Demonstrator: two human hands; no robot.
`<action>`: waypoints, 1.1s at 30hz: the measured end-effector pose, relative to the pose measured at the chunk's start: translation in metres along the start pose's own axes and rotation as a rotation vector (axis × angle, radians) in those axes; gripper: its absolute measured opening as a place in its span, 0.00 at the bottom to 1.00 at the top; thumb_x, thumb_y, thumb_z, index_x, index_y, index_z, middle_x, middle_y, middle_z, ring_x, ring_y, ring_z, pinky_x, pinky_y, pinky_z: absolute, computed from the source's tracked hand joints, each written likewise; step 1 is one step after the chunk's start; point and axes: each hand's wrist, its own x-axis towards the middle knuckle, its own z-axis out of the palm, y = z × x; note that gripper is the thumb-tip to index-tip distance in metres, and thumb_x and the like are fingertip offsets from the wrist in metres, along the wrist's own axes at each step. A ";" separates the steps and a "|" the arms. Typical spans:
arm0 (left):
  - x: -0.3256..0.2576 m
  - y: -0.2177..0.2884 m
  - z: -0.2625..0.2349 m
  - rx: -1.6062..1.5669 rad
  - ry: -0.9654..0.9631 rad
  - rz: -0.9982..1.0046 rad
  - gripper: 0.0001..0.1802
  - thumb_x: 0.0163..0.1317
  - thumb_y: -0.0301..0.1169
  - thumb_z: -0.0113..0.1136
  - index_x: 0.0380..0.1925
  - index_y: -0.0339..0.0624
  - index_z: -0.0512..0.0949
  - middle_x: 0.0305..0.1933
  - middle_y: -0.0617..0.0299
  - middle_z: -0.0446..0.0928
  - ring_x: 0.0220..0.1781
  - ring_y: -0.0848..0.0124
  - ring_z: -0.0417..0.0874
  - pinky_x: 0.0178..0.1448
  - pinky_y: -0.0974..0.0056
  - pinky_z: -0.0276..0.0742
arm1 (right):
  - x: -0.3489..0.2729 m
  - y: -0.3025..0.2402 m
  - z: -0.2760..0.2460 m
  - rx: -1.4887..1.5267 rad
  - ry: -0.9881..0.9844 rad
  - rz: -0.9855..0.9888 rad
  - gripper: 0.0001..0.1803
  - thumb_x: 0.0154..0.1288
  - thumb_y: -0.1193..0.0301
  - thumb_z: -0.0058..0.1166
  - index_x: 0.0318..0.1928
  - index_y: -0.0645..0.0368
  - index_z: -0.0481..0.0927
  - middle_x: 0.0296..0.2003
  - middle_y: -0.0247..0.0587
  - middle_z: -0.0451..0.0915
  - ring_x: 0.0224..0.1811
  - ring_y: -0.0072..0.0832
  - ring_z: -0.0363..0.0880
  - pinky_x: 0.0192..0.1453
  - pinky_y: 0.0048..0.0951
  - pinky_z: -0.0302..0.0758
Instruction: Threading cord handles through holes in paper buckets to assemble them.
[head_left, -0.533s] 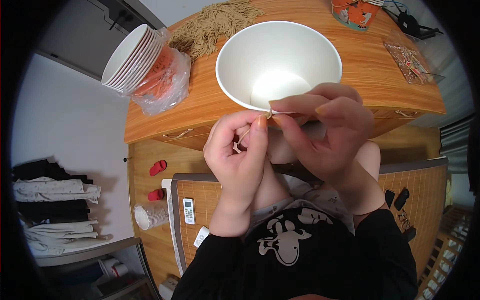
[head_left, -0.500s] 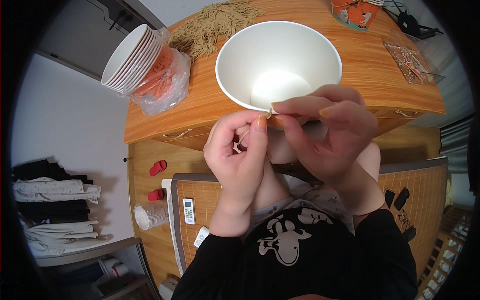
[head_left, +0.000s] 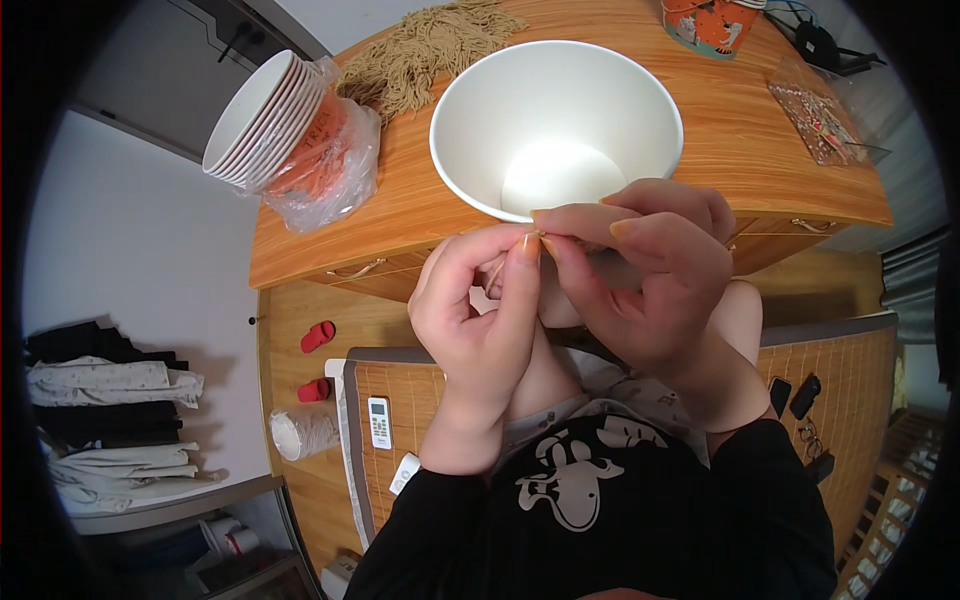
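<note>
My left hand pinches a thin tan cord between thumb and forefinger, and a short length of it curves down inside the palm. Fingertips of my right hand meet those of the left and are closed on the cord's tip; the fingers hide most of it. Both hands are held over my lap, just in front of the near rim of a large white paper bucket. This bucket stands at the table's front edge, its mouth tipped toward me. Behind it lies a heap of similar tan cords.
On the wooden table, a plastic-wrapped stack of paper buckets stands left. A patterned orange bucket and a clear bag of small pieces are at right. A remote control and a phone lie on the mat.
My right hand has moved slightly left and its fingers have closed in on the cord's tip, which showed above the left fingertips before. My left hand has barely moved.
</note>
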 end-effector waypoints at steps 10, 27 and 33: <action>0.004 0.010 0.004 0.035 0.054 -0.034 0.04 0.61 0.21 0.68 0.36 0.36 0.84 0.29 0.67 0.77 0.29 0.83 0.72 0.32 0.76 0.65 | 0.000 0.001 0.002 0.031 0.030 -0.065 0.28 0.58 0.79 0.67 0.50 0.52 0.62 0.39 0.30 0.89 0.39 0.27 0.75 0.50 0.28 0.62; 0.005 0.008 0.006 -0.268 0.011 -0.133 0.05 0.65 0.19 0.65 0.40 0.31 0.82 0.36 0.62 0.85 0.34 0.82 0.80 0.40 0.77 0.75 | -0.003 0.007 0.001 0.156 -0.041 0.055 0.27 0.57 0.82 0.68 0.42 0.54 0.59 0.38 0.32 0.90 0.40 0.30 0.76 0.45 0.26 0.71; 0.004 0.010 0.006 -0.245 -0.008 -0.121 0.04 0.64 0.19 0.65 0.39 0.31 0.84 0.37 0.58 0.86 0.37 0.78 0.84 0.45 0.74 0.78 | -0.003 0.000 0.000 0.013 -0.012 0.021 0.28 0.58 0.81 0.67 0.44 0.52 0.58 0.39 0.30 0.90 0.40 0.28 0.76 0.48 0.26 0.66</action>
